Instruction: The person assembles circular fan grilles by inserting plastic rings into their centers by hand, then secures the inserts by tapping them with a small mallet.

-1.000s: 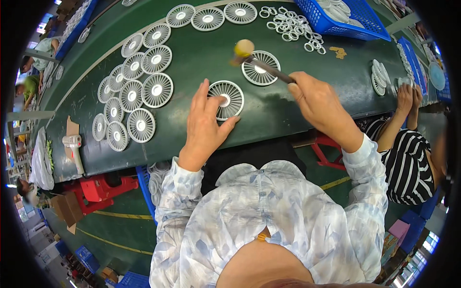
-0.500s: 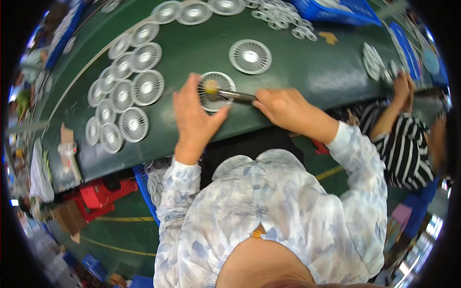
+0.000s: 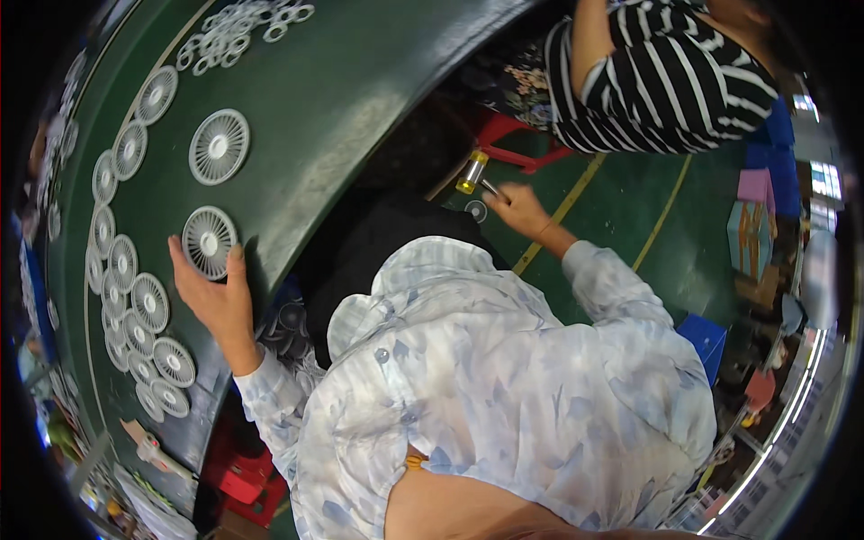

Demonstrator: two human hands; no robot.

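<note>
A white round fan grille (image 3: 206, 262) with radial slots lies on the green table, close to its near edge. My left hand (image 3: 219, 306) holds it by the rim, thumb on the right side and fingers on the left. Away to the right, off the table, my right hand (image 3: 520, 210) is closed round the handle of a small mallet. The mallet (image 3: 472, 171) has a metal head with yellow faces and hangs above the floor, apart from the grille. Another grille (image 3: 219, 147) lies flat just beyond the held one.
Several more grilles (image 3: 149, 302) are stacked along the table's left side. Small white rings (image 3: 234, 34) lie in a heap farther back. A person in a striped top (image 3: 666, 76) sits at the upper right, by a red stool (image 3: 508, 144). Another red stool (image 3: 238, 477) stands lower left.
The view has turned to the right. My right hand has drawn the mallet off the grille's centre and out to the right. My left hand stays at the grille's rim.
</note>
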